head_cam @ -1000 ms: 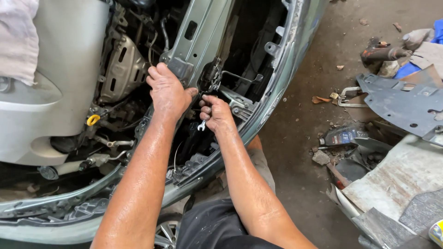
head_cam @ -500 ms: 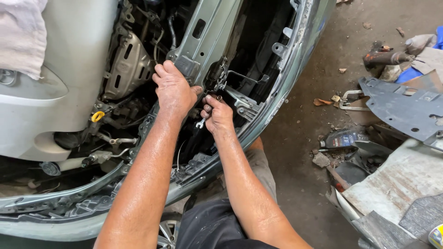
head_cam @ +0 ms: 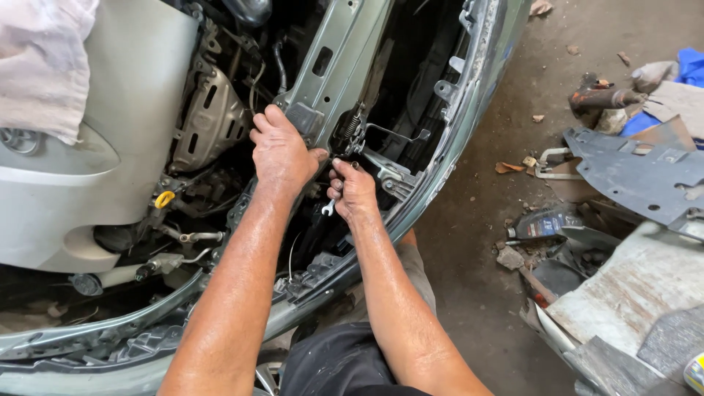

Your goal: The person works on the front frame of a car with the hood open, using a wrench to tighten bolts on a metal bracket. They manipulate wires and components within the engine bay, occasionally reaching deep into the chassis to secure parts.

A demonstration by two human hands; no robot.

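I look down into the open front of a car with its bumper off. My left hand grips the lower end of the grey-green metal centre brace that runs up from the front frame. My right hand is closed around a small silver wrench, whose open end sticks out below my fist. That hand sits right at the hood latch with its spring and wire. The wrench's other end is hidden in my hand.
Engine parts and a yellow dipstick ring lie left of my arms, with a silver panel and a pale cloth beyond. On the concrete floor at right lie a grey plastic undertray, a flattened bottle and scrap parts.
Both hands have stayed on the brace and the latch. The view has shifted slightly, and my right fist with the wrench has turned a little.
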